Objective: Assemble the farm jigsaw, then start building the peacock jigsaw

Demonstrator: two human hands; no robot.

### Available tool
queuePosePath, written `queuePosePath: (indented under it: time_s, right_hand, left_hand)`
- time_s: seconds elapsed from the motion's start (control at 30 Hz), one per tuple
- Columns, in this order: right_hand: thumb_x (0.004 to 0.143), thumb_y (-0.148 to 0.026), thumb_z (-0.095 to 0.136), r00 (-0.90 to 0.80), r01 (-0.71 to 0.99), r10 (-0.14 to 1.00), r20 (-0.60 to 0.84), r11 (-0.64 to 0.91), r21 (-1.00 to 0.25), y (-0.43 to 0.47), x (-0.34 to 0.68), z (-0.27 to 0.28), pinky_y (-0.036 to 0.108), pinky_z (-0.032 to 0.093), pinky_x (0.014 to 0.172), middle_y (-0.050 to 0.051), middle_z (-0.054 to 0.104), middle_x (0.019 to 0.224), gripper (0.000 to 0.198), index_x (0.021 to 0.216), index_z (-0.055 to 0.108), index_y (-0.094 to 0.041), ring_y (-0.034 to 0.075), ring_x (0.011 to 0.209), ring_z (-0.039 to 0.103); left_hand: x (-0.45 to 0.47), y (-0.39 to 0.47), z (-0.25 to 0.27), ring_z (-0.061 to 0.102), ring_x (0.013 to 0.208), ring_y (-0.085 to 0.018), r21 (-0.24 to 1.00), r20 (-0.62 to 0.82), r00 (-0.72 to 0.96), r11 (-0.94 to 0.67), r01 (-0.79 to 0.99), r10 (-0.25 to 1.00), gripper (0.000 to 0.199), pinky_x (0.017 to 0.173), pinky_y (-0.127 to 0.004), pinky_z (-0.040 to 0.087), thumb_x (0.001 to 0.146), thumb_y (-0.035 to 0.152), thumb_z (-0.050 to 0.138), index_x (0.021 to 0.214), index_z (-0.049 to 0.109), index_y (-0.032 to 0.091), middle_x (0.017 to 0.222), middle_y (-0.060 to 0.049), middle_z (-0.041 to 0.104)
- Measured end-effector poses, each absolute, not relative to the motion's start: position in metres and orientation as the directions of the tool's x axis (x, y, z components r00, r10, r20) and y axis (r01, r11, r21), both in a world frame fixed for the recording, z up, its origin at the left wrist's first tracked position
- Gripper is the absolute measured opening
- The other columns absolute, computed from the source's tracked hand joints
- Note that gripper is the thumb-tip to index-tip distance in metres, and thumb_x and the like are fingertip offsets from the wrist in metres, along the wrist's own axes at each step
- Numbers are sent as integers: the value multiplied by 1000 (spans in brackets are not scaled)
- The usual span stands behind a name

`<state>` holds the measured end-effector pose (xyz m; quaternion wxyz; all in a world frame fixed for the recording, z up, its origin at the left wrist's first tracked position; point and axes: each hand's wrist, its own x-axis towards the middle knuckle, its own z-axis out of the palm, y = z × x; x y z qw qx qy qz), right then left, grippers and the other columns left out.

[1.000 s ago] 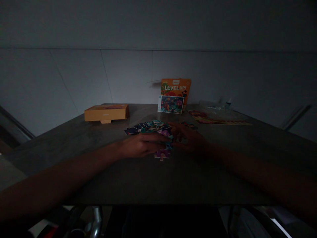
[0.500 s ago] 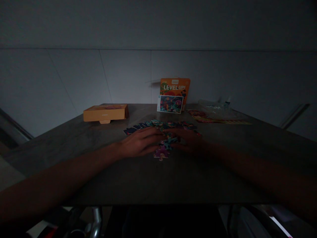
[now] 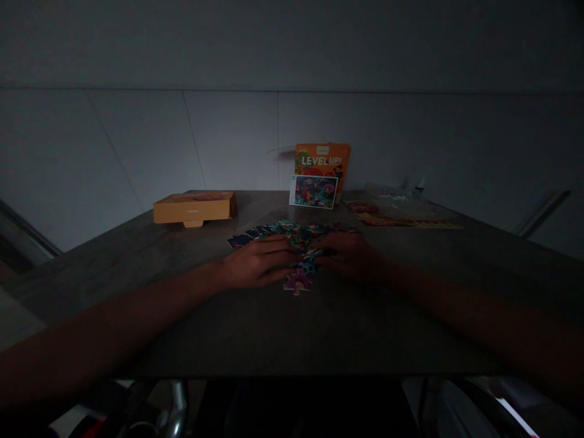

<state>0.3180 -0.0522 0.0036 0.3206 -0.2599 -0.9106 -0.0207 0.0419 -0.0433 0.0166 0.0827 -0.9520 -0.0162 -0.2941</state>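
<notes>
On the dark table, a fan of colourful jigsaw puzzle pieces [image 3: 285,226] lies under and between my two hands. My left hand [image 3: 258,261] rests flat at the left of the pieces, fingers stretched out over them. A purple puzzle piece [image 3: 297,282] with a pinkish middle sits at the near end, just below the left fingertips. From the right comes my right hand [image 3: 350,255], its thumb and fingers closed round a small teal and white puzzle piece [image 3: 321,252] above the other pieces. Dim light blurs the details, and both hands hide part of the pieces.
An orange "LEVEL UP!" box [image 3: 323,159] stands at the back against the wall, with a picture card [image 3: 314,192] leaning on it. To the left lies an open orange box [image 3: 194,210]. A printed sheet [image 3: 378,216] and a clear plastic bag [image 3: 401,198] lie back right.
My right hand has drawn back slightly to the right, and its fingers have curled in round a puzzle piece. The left hand has barely moved.
</notes>
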Motion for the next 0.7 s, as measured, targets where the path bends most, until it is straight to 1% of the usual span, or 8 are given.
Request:
queuePosePath:
  time_s: [0.17, 0.3, 0.4, 0.53, 0.63, 0.7]
  right_hand:
    - [93, -33, 62, -634, 499, 457, 623, 858, -122, -51, 321, 5, 30, 48, 67, 6, 71, 78, 19, 86, 70, -17, 17, 69, 64]
    - [92, -31, 59, -570, 509, 469, 675, 846, -158, -55, 324, 13, 28, 43, 60, 4, 67, 69, 20, 78, 65, -18, 15, 61, 59]
    - [93, -30, 56, -513, 512, 436, 739, 847, -144, -58, 326, 18, 27, 41, 57, 2, 63, 66, 22, 75, 61, -19, 14, 57, 55]
    - [94, -26, 53, -481, 502, 343, 807, 862, -68, -62, 325, 21, 28, 42, 57, 2, 62, 66, 20, 76, 59, -20, 14, 58, 55]
    - [93, -25, 54, -513, 492, 300, 804, 870, -10, -63, 323, 22, 28, 42, 57, 2, 60, 65, 18, 77, 59, -20, 15, 58, 55]
    - [94, -26, 55, -536, 484, 320, 781, 875, -26, -63, 321, 20, 28, 44, 58, 3, 63, 68, 16, 80, 60, -19, 15, 61, 57]
  left_hand:
    - [42, -46, 20, 68, 99, -20, -114, 555, 832, -990, 80, 3, 16, 89, -37, 60, 100, 20, 54, 112, 63, 14, 103, -12, 71]
    - [42, -46, 20, 69, 99, -20, -100, 562, 827, -992, 79, 9, 16, 89, -38, 60, 100, 19, 54, 111, 64, 15, 103, -11, 71]
    - [42, -44, 18, 69, 99, -20, -93, 564, 826, -993, 75, 10, 16, 89, -38, 60, 99, 18, 54, 112, 64, 16, 104, -11, 71]
    - [42, -44, 17, 68, 100, -20, -85, 559, 829, -993, 76, 16, 16, 89, -39, 59, 100, 19, 53, 112, 63, 16, 104, -11, 71]
    - [42, -45, 18, 69, 99, -20, -80, 556, 831, -993, 81, 23, 14, 88, -37, 59, 100, 20, 53, 109, 63, 16, 103, -11, 71]
    - [42, -45, 19, 69, 98, -20, -74, 557, 830, -995, 74, 20, 13, 87, -36, 59, 100, 19, 54, 109, 63, 15, 101, -11, 71]
